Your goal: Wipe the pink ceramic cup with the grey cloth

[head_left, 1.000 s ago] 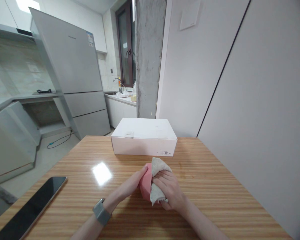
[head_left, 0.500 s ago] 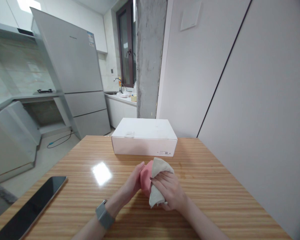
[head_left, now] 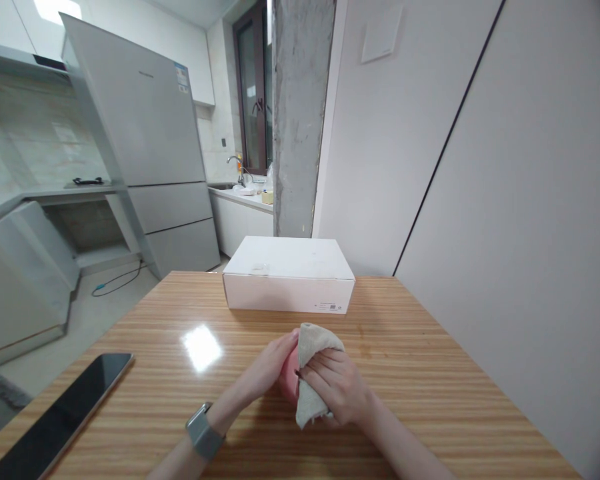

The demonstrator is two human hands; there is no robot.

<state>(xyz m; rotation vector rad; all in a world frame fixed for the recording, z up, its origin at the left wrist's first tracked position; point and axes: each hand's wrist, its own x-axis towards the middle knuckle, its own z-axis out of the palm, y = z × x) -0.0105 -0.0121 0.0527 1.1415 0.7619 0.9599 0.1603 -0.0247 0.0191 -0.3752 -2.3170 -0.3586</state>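
My left hand (head_left: 273,364) is closed around the left side of a smooth, rounded pink object (head_left: 289,385), whose exact kind I cannot make out. Over its right side lies a beige-grey cloth (head_left: 314,337) with a frayed lower edge. My right hand (head_left: 341,388) grips this cloth and presses it against the pink object with bent fingers. Much of the object is hidden by the cloth and both hands. A small dark spot shows on it by the right fingertips. On my left wrist is a watch (head_left: 205,431) with a grey band.
A closed white box (head_left: 287,293) stands behind my hands on the wood-grain table (head_left: 460,400). A black phone (head_left: 65,413) lies at the table's left edge. Beyond are a grey fridge (head_left: 140,120), a sink counter and a white wall panel (head_left: 505,200) at right.
My left hand has shifted up and over the pink object, so less of it shows. The cloth and my right hand have moved slightly left and down.
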